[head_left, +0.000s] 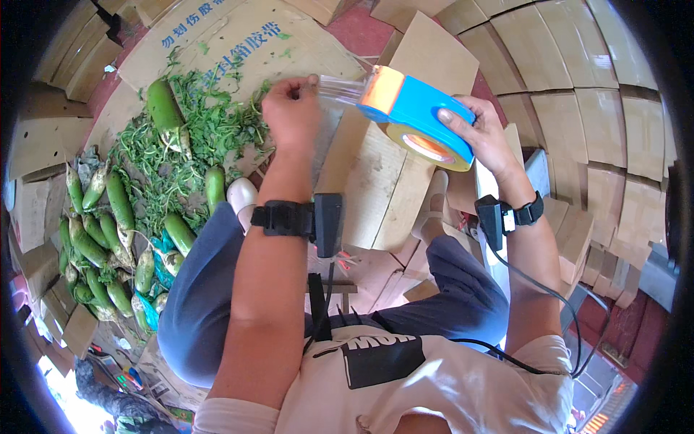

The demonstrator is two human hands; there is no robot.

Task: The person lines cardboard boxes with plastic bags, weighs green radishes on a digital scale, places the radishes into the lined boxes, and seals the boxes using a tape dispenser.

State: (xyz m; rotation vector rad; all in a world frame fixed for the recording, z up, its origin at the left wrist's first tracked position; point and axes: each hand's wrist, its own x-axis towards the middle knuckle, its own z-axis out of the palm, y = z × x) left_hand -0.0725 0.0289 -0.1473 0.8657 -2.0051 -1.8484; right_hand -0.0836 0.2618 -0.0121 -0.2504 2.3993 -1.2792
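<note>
My right hand [480,130] grips a blue and orange packing tape dispenser [431,111] fitted with a roll of tape [431,146]. From its orange end a strip of clear tape [341,89] runs left to my left hand [293,111], whose closed fingers pinch the free end. Below the dispenser, between my legs, stands a cardboard box [371,179] with its top flaps meeting at a seam. An upright cardboard flap [434,54] rises beyond the dispenser.
Long green radishes [119,200] lie in a pile at the left, by cut green leaves [190,125]. One larger radish [164,111] rests on the leaves. Flattened cardboard [260,32] bearing writing covers the floor ahead. Stacked cartons [564,59] line the right side.
</note>
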